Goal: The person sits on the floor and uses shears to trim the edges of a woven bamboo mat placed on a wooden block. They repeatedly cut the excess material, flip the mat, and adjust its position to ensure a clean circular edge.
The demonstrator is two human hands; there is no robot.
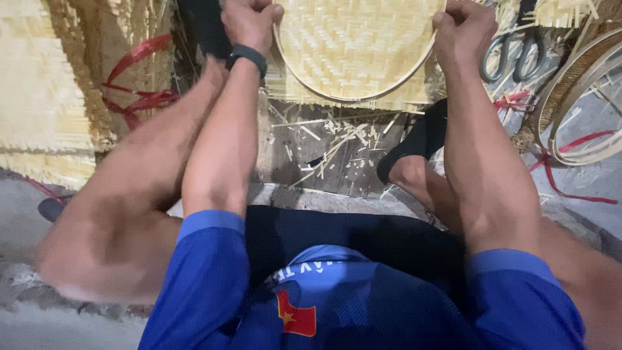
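both hands (249,23) (463,29) grip round woven tray (353,45); scissors (515,48) nr.

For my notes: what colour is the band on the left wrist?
Black. The wristband shows clearly in the head view, just below the left hand gripping the woven bamboo tray.

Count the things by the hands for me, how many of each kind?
Woven bamboo tray, gripped by left hand and right hand: 1
Scissors: 1
Wristband: 1
Stack of bamboo hoops: 1
Total: 4
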